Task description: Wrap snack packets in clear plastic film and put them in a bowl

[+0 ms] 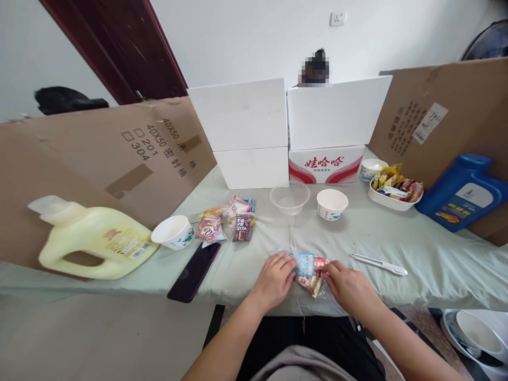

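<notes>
A clear plastic bag of small wrapped snacks [308,270] lies at the table's near edge, straight in front of me. My left hand [274,279] grips its left side with curled fingers. My right hand [346,286] pinches its right side. Blue, red and tan wrappers show through the bag between the two hands.
A pile of snack packets [230,218], a clear plastic bowl [289,198], paper cups [332,204] [173,232], a black phone [194,271] and a white pen-like tool [379,263] lie on the pale cloth. Yellow jug [89,239] left, blue jug [464,191] and snack tray [395,191] right. Cardboard and white boxes wall the back.
</notes>
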### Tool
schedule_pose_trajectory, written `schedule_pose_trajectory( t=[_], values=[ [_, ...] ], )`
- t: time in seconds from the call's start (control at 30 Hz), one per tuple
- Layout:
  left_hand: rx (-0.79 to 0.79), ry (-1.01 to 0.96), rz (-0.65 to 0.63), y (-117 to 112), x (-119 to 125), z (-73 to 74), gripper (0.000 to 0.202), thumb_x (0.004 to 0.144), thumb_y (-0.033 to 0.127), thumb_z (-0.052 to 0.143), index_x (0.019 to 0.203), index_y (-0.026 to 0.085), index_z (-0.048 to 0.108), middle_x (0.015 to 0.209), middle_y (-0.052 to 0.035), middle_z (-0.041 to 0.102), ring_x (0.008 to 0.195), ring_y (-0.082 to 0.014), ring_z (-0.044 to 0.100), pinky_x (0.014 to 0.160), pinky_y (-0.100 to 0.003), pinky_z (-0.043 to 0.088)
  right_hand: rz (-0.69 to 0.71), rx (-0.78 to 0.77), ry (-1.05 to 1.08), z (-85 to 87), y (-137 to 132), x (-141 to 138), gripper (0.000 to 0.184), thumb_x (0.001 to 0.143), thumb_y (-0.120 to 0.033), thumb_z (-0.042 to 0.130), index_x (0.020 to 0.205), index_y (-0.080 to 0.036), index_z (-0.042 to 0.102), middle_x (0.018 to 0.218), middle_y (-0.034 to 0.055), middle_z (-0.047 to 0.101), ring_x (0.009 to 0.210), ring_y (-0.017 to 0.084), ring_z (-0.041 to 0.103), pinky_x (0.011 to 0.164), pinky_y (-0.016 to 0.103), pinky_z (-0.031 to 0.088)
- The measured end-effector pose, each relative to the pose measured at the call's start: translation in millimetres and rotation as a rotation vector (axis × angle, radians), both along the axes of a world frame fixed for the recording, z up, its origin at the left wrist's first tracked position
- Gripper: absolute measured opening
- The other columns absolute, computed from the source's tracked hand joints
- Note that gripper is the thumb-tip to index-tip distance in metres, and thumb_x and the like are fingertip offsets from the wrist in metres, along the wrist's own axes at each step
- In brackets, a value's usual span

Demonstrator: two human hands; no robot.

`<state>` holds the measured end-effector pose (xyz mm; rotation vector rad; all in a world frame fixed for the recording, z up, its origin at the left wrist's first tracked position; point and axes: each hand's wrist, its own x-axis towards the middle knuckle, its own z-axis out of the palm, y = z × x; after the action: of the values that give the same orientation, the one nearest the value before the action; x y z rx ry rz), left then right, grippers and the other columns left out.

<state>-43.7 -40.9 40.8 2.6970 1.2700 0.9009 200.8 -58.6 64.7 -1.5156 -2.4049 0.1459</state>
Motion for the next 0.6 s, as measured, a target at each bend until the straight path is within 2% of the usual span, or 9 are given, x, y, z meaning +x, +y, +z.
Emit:
schedule_pose_trajectory(
  t=[0.1, 0.13, 0.2, 0.27, 0.4, 0.5, 0.6],
  values=[
    [-0.028, 0.106, 0.26, 12.2, 1.0, -8.4, 0.033, 0.09, 0.032, 0.054, 0.119, 0.017, 0.059, 0.121, -0.0149, 0.061, 0.116, -0.0335, 0.052, 0.09, -0.051, 0.048, -0.273, -0.023, -0.11, -21.8, 3.7, 15.3, 0.026, 0.093, -0.028, 0.044, 0.112, -0.019, 0.06, 0.104, 0.0118, 0.065, 0.063, 0.019, 0.066, 0.05, 0.029, 0.044],
    [-0.031, 0.123, 0.302, 14.6, -0.9, -10.6, 0.033, 0.089, 0.033, 0.057, 0.117, 0.017, 0.061, 0.119, -0.0148, 0.061, 0.114, -0.0342, 0.053, 0.088, -0.051, 0.048, -0.32, -0.012, -0.121, -26.6, 3.7, 20.8, 0.03, 0.092, -0.03, 0.046, 0.116, -0.019, 0.058, 0.109, 0.0133, 0.065, 0.065, 0.02, 0.066, 0.051, 0.03, 0.044],
    [-0.022, 0.13, 0.3, 15.2, -5.9, -12.3, 0.024, 0.087, 0.027, 0.059, 0.109, 0.02, 0.065, 0.111, -0.0117, 0.063, 0.109, -0.0317, 0.055, 0.087, -0.05, 0.049, -0.361, 0.019, -0.122, -31.0, 2.3, 29.6, 0.033, 0.092, -0.033, 0.045, 0.12, -0.019, 0.058, 0.114, 0.014, 0.064, 0.07, 0.022, 0.067, 0.054, 0.032, 0.047],
    [0.029, 0.083, 0.245, 9.4, -10.8, -9.7, 0.016, 0.087, 0.018, 0.055, 0.098, 0.021, 0.067, 0.103, -0.0086, 0.065, 0.104, -0.0274, 0.057, 0.089, -0.047, 0.048, -0.324, 0.07, -0.08, -28.4, 0.6, 34.2, 0.031, 0.094, -0.033, 0.042, 0.115, -0.019, 0.061, 0.109, 0.0122, 0.066, 0.08, 0.024, 0.067, 0.063, 0.035, 0.05],
    [0.072, -0.003, 0.1, -17.6, -22.3, 5.3, 0.022, 0.085, 0.009, 0.05, 0.086, 0.023, 0.067, 0.101, -0.006, 0.067, 0.113, -0.0247, 0.055, 0.1, -0.048, 0.042, -0.092, 0.163, 0.113, -10.9, 1.5, 32.5, 0.027, 0.095, -0.028, 0.041, 0.105, -0.022, 0.065, 0.098, 0.0081, 0.068, 0.094, 0.025, 0.061, 0.084, 0.041, 0.05],
    [-0.094, 0.107, -0.095, -42.3, -34.5, 21.0, 0.02, 0.079, 0.01, 0.057, 0.081, 0.026, 0.067, 0.102, -0.0024, 0.068, 0.12, -0.0247, 0.052, 0.109, -0.053, 0.03, 0.032, 0.128, 0.216, 1.7, 7.8, 23.8, 0.029, 0.095, -0.023, 0.039, 0.105, -0.024, 0.065, 0.098, 0.0071, 0.067, 0.092, 0.022, 0.06, 0.082, 0.039, 0.051],
    [-0.262, 0.161, -0.181, -55.6, -41.8, 34.0, 0.005, 0.075, 0.025, 0.071, 0.076, 0.028, 0.067, 0.092, 0.0001, 0.069, 0.111, -0.0247, 0.058, 0.11, -0.054, 0.028, 0.126, 0.06, 0.2, 8.8, 18.0, 6.4, 0.029, 0.094, -0.019, 0.039, 0.105, -0.024, 0.066, 0.098, 0.0068, 0.067, 0.092, 0.021, 0.06, 0.08, 0.036, 0.05]
  ],
)
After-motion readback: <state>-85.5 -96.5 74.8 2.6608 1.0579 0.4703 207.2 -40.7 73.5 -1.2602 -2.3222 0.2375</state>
